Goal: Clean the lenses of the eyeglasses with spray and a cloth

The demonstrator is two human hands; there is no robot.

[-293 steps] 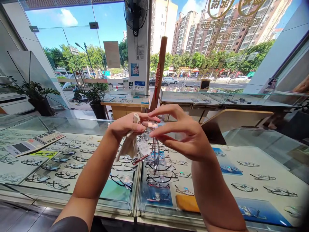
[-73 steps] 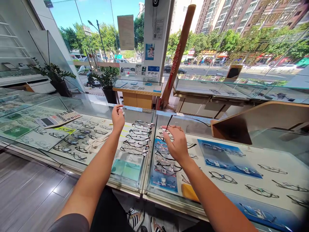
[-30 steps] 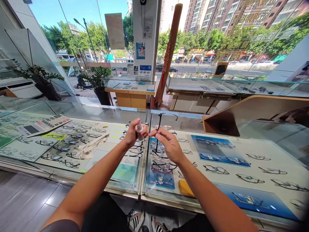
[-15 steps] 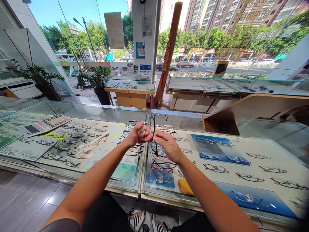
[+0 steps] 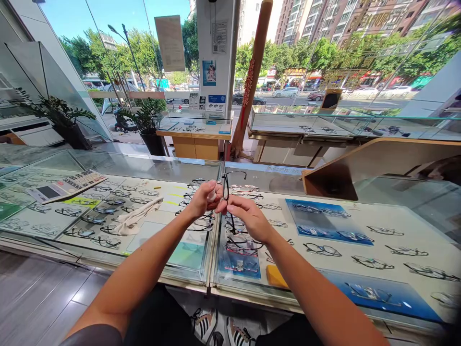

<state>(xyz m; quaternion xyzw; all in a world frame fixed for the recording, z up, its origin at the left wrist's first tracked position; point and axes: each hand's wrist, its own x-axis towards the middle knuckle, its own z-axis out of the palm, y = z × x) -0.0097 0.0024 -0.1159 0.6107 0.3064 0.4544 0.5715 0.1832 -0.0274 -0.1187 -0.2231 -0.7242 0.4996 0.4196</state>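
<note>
Above the glass counter, my right hand (image 5: 250,218) pinches a pair of black-framed eyeglasses (image 5: 226,186) turned on edge. One temple of the frame reaches out at the top, and a dark part hangs below my fingers. Close on the left, my left hand (image 5: 203,201) is closed around a small white bottle (image 5: 212,195), mostly covered by the fingers. Its fingertips are right beside the eyeglasses; whether they touch the frame I cannot tell. Beneath both hands, rows of other eyeglasses lie inside the display case.
A calculator (image 5: 66,186) and a crumpled beige cloth (image 5: 139,217) rest on the counter (image 5: 173,166) to the left. On the right stands a wooden stand (image 5: 329,185). A yellow object (image 5: 276,277) lies near the front edge. Blue display panels (image 5: 324,222) hold more frames.
The eyeglasses have shifted slightly left and tilted, closer to my left hand. The left fingers have curled further around the white bottle. My right hand has barely moved.
</note>
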